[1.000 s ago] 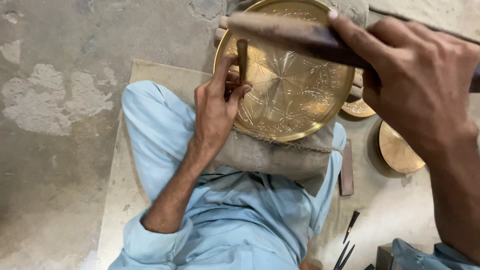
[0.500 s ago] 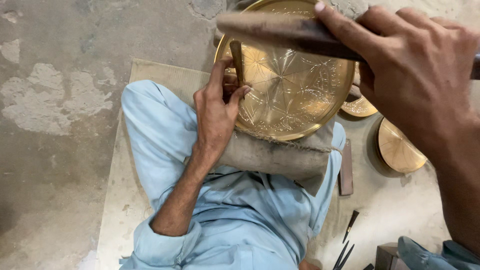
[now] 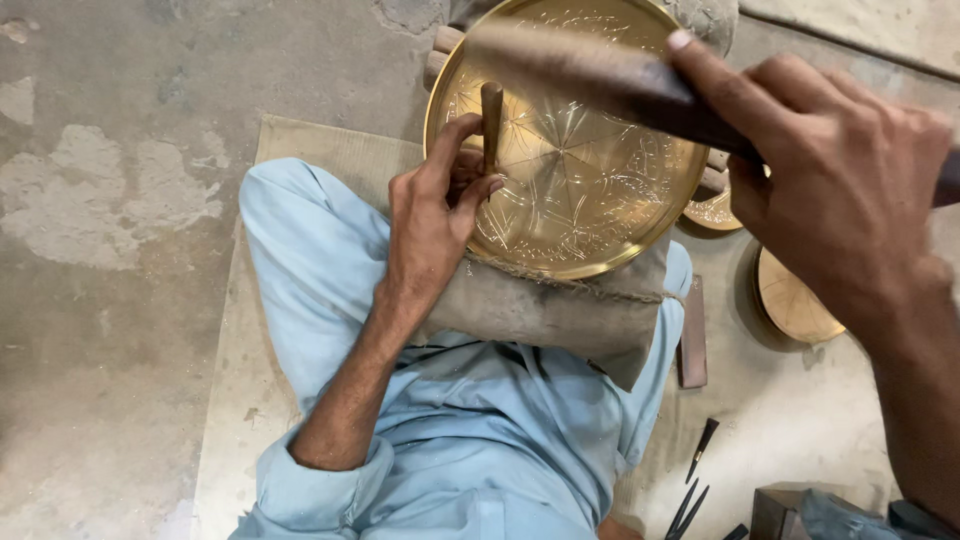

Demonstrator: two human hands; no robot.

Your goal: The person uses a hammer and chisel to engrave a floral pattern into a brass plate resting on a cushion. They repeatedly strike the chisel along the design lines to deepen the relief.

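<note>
A round brass tray [image 3: 585, 175] with engraved star and leaf patterns rests on a grey cloth pad [image 3: 560, 315] over my lap. My left hand [image 3: 435, 215] grips a short chisel [image 3: 491, 120], held upright with its tip on the tray's left part. Raised above the tray's upper right is my right hand [image 3: 840, 190], closed around the dark wooden handle of a hammer [image 3: 600, 75]. The hammer's head is blurred over the tray's top.
I sit cross-legged in light blue clothing on a pale mat [image 3: 300, 160] over a concrete floor. Two smaller brass discs [image 3: 795, 300] lie to the right. Several dark chisels [image 3: 695, 470] and a small block [image 3: 692, 335] lie on the floor at lower right.
My right hand has swung the hammer from side to side above the tray. The left hand has kept the chisel upright on the tray, shifting only slightly.
</note>
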